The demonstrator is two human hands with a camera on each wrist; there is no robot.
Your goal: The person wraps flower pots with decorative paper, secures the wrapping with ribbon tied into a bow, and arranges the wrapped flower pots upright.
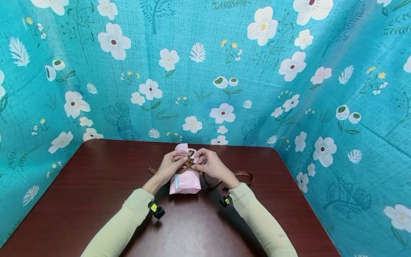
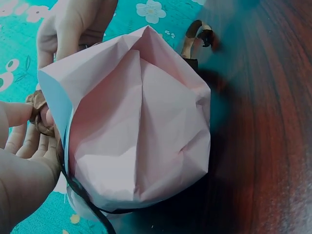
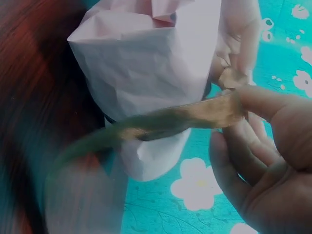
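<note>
A pink paper package [image 1: 187,181] with a pale blue inner side stands on the table, its folded paper [image 2: 146,122] filling the left wrist view. Brown ribbon [image 1: 190,165] is looped in a bow shape at its upper part, between both hands. My left hand [image 1: 169,165] pinches a ribbon loop [image 2: 38,105] between thumb and fingers. From the other side, my right hand [image 1: 212,165] pinches the ribbon with thumb and index finger; a flat length of ribbon [image 3: 209,111] runs from those fingers across the paper. The knot is partly hidden by the fingers.
A loose ribbon tail [image 1: 244,175] curls on the dark red-brown table [image 1: 96,185] to the right, and a shorter end [image 1: 152,170] shows at the left. Behind and at both sides hangs a turquoise floral cloth [image 1: 199,89]. Black wrist cameras [image 1: 156,210] sit on both sleeves.
</note>
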